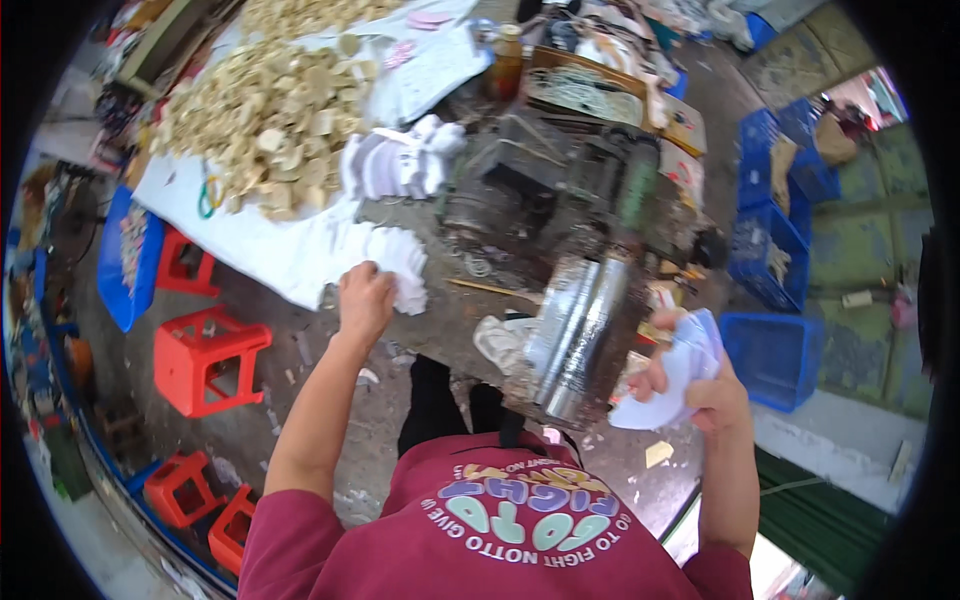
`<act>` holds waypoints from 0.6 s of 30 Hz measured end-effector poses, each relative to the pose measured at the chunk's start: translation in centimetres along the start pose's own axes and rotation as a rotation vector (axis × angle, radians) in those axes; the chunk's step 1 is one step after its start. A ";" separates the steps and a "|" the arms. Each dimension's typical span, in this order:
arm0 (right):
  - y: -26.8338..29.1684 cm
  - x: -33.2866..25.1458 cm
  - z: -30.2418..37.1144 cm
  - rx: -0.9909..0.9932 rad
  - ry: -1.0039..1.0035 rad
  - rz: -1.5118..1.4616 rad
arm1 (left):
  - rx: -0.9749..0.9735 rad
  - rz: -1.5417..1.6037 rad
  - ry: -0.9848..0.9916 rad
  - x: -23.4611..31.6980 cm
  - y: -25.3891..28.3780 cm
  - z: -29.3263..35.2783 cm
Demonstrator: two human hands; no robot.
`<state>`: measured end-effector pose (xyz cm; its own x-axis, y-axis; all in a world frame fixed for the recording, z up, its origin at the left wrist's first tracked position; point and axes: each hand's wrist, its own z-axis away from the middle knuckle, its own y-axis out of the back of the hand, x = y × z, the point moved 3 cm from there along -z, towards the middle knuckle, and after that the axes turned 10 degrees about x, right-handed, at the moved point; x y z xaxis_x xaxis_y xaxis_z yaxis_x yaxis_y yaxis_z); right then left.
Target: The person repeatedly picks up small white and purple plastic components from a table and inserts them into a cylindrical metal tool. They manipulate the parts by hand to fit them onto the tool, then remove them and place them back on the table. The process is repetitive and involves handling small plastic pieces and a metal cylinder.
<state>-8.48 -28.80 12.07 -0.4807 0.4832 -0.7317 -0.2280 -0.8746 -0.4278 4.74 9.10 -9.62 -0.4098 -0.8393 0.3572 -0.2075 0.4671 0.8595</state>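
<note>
Pinching thin, lilac-white, curve-edged material (686,360) in right hand (714,400), left hand (366,302) curled by white stack (400,262), grip unclear

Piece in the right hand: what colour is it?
The piece is white tinged with lavender; the head view shows it.

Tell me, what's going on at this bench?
A person is working with both bare hands. The right hand grips some thin, pale white-lavender material beside a machine's shiny metal rollers. The left hand is at a row of white pieces on the bench; whether it grips any is unclear. Just beyond lies another pale bunch, and farther back a big heap of beige pieces.
</note>
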 end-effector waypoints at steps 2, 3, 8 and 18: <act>-0.8 -0.4 -0.2 0.002 0.029 0.079 | 0.197 -0.145 -0.019 3.1 1.5 -0.3; -1.4 -0.5 0.0 0.025 0.035 0.107 | 0.234 -0.145 0.010 5.5 2.5 -1.0; -4.2 -1.1 0.0 0.093 0.082 0.411 | -0.269 1.129 0.382 19.3 8.6 -4.9; -5.9 -1.0 0.6 -0.092 0.085 0.240 | -0.704 1.736 0.502 25.6 11.9 -6.6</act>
<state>-7.15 -24.14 15.64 -0.4379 0.2677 -0.8582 -0.0361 -0.9591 -0.2807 -2.37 -8.71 12.17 0.5348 0.2920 0.7929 0.4713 0.6758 -0.5667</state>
